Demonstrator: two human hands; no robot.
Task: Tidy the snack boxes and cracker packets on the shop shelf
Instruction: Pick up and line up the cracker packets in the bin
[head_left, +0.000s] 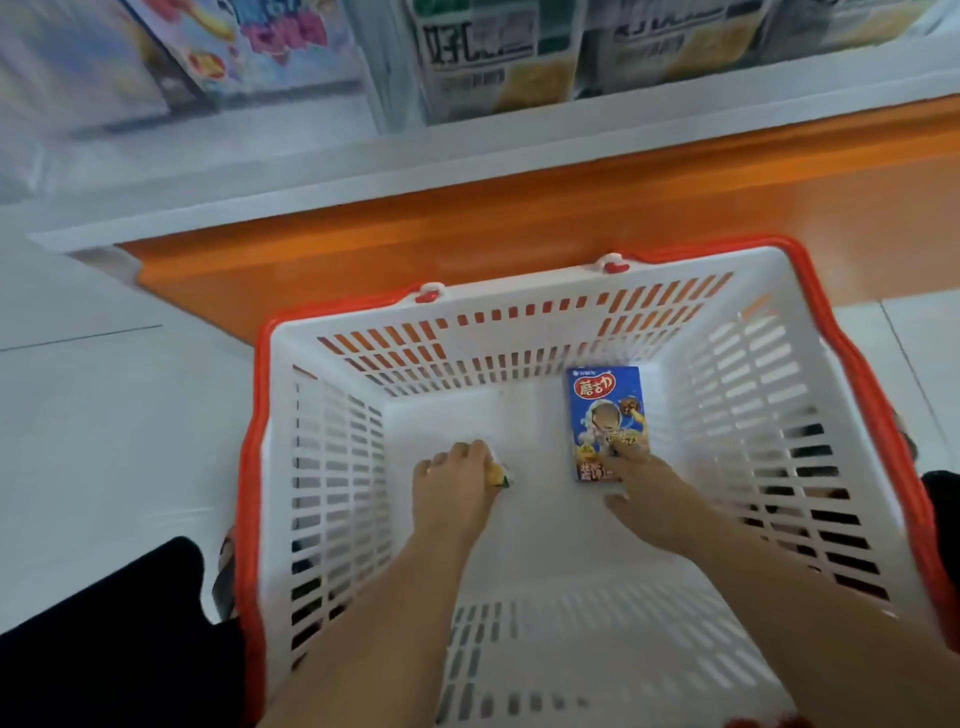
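In the white basket, the blue snack box lay flat, face up, your right hand resting straight fingertips on its near end, gripping nothing. Your left hand curled round a small yellow packet nearby. Pinching the box by its long edges looked the surest lift toward the shelf above.

The left hand and right hand are bare, as are both forearms; black trousers cover the legs.

A shop, shelf of packaged snacks, plastic shopping basket
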